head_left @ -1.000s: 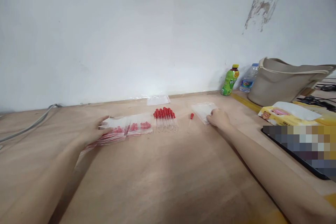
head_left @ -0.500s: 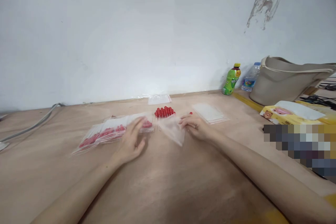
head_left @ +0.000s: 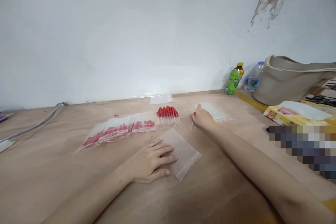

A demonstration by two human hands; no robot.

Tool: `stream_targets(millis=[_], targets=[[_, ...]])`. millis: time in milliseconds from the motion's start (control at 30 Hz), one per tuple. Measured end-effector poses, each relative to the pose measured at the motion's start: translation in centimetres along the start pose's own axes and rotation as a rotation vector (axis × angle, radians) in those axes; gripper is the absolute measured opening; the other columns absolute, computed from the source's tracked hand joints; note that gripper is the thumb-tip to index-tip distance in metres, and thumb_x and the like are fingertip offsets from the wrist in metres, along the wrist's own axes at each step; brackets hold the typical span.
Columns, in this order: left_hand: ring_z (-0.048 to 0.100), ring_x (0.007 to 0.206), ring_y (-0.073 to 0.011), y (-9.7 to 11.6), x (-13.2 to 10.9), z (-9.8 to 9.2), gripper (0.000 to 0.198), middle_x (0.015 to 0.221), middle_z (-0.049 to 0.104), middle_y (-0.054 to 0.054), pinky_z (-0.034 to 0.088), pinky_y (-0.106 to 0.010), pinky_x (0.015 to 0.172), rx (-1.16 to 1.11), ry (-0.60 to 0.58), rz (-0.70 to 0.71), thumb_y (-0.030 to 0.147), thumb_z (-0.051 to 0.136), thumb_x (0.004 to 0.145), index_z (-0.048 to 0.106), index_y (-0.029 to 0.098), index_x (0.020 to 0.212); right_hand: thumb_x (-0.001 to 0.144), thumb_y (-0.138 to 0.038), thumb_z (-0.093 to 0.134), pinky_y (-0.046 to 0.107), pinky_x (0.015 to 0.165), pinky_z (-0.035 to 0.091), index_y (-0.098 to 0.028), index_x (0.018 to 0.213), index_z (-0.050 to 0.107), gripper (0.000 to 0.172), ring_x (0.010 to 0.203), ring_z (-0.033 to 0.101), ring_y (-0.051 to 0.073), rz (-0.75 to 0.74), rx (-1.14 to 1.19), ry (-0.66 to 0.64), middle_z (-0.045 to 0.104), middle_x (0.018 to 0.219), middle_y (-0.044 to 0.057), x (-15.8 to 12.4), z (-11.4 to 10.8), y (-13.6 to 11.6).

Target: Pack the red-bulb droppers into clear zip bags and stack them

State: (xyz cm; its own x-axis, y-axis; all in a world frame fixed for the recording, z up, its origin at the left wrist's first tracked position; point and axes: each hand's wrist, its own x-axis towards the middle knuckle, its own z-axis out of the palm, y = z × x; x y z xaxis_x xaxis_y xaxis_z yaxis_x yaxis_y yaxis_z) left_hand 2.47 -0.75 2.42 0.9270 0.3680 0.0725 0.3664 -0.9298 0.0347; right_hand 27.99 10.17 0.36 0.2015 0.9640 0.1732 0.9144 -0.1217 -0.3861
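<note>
I count two bottles (head_left: 234, 81), one beige container (head_left: 280, 84), one tissue pack (head_left: 278, 115), one cable (head_left: 49, 116); crowded red-topped droppers (head_left: 168, 111) and overlapping plastic bags (head_left: 183, 151) stay uncountable.

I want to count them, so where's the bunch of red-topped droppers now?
In the head view, the bunch of droppers lies near the middle, just right of the filled bags and left of your right hand, beyond the loose bag.

filled bags (head_left: 117, 129) left | droppers (head_left: 168, 114) middle | loose bag (head_left: 185, 150) before them
</note>
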Motion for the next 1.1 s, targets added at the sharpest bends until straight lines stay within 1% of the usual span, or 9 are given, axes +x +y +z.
stream_targets(millis=[133, 267, 367, 500, 600, 767, 867, 967, 1100], targets=[[0.054, 0.096, -0.0243, 1.9, 0.4, 1.0, 0.036, 0.104, 0.059, -0.012, 0.022, -0.048, 0.101, 0.186, 0.057, -0.108, 0.030, 0.037, 0.088, 0.048, 0.015, 0.119, 0.075, -0.025, 0.048, 0.042, 0.075, 0.040, -0.008, 0.109, 0.042, 0.038, 0.092, 0.055, 0.032, 0.017, 0.027, -0.089, 0.057, 0.096, 0.023, 1.3, 1.0, -0.2], [0.057, 0.080, -0.0230, 2.3, 0.5, 1.5, 0.033, 0.078, 0.060, -0.009, 0.032, -0.047, 0.092, 0.229, 0.126, -0.239, 0.032, 0.037, 0.088, 0.057, 0.013, 0.106, 0.074, -0.017, 0.048, 0.038, 0.076, 0.041, -0.008, 0.111, 0.043, 0.038, 0.090, 0.056, 0.028, -0.062, 0.114, -0.104, 0.059, 0.093, 0.021, 1.6, 0.9, -0.2], [0.053, 0.093, -0.0245, 0.8, 0.0, 1.1, 0.036, 0.099, 0.059, -0.009, 0.036, -0.045, 0.088, 0.082, 0.196, -0.271, 0.040, 0.042, 0.086, 0.053, 0.020, 0.113, 0.082, -0.022, 0.037, 0.031, 0.071, 0.044, -0.014, 0.119, 0.035, 0.038, 0.082, 0.058, 0.019, -0.159, 0.254, -0.056, 0.059, 0.090, 0.012, 0.5, 0.3, 0.4], [0.029, 0.124, -0.0251, -1.4, -0.9, 1.2, 0.041, 0.136, 0.033, -0.005, 0.026, -0.043, 0.100, -0.103, 0.135, -0.231, 0.039, 0.040, 0.088, 0.038, 0.027, 0.128, 0.081, -0.035, 0.037, 0.026, 0.048, 0.045, -0.019, 0.108, 0.036, 0.031, 0.050, 0.052, 0.011, -0.095, 0.900, -0.003, 0.051, 0.068, -0.002, -2.9, 0.5, 1.4], [0.020, 0.129, -0.0239, -1.6, -0.9, 1.8, 0.044, 0.141, 0.022, -0.003, 0.019, -0.046, 0.103, -0.160, 0.023, -0.243, 0.041, 0.036, 0.089, 0.031, 0.029, 0.131, 0.073, -0.037, 0.050, 0.024, 0.046, 0.045, -0.020, 0.096, 0.037, 0.032, 0.048, 0.051, 0.009, 0.014, 1.243, -0.005, 0.047, 0.062, -0.006, -5.5, 1.0, 1.7], [0.022, 0.129, -0.0209, -1.0, -0.1, 2.3, 0.051, 0.140, 0.024, -0.004, 0.015, -0.044, 0.105, -0.158, 0.045, -0.279, 0.043, 0.035, 0.089, 0.022, 0.027, 0.135, 0.067, -0.036, 0.059, 0.026, 0.053, 0.049, -0.023, 0.091, 0.035, 0.037, 0.050, 0.055, 0.009, 0.097, 1.428, -0.063, 0.051, 0.063, -0.007, -7.4, 1.3, 1.3], [0.024, 0.128, -0.0205, -0.8, 0.4, 2.3, 0.054, 0.140, 0.026, -0.004, 0.017, -0.044, 0.105, -0.161, 0.080, -0.304, 0.043, 0.035, 0.089, 0.018, 0.025, 0.136, 0.064, -0.036, 0.064, 0.027, 0.060, 0.049, -0.022, 0.087, 0.037, 0.038, 0.057, 0.058, 0.009, 0.071, 1.464, -0.198, 0.055, 0.066, -0.006, -7.4, 1.0, 1.5], [0.026, 0.127, -0.0203, -0.8, 0.8, 2.4, 0.054, 0.139, 0.029, -0.003, 0.018, -0.043, 0.105, -0.177, 0.108, -0.331, 0.042, 0.036, 0.089, 0.018, 0.023, 0.136, 0.061, -0.033, 0.069, 0.025, 0.064, 0.047, -0.019, 0.080, 0.043, 0.035, 0.064, 0.059, 0.009, -0.020, 1.358, -0.477, 0.059, 0.071, -0.002, -7.2, 0.2, 2.5], [0.027, 0.126, -0.0210, -0.9, 1.2, 2.5, 0.055, 0.138, 0.031, -0.004, 0.019, -0.042, 0.105, -0.192, 0.140, -0.340, 0.042, 0.037, 0.088, 0.019, 0.021, 0.136, 0.056, -0.033, 0.072, 0.019, 0.049, 0.037, -0.015, 0.074, 0.050, 0.034, 0.050, 0.047, 0.005, -0.184, 1.076, -0.703, 0.054, 0.057, -0.005, -6.8, -0.6, 3.7]])
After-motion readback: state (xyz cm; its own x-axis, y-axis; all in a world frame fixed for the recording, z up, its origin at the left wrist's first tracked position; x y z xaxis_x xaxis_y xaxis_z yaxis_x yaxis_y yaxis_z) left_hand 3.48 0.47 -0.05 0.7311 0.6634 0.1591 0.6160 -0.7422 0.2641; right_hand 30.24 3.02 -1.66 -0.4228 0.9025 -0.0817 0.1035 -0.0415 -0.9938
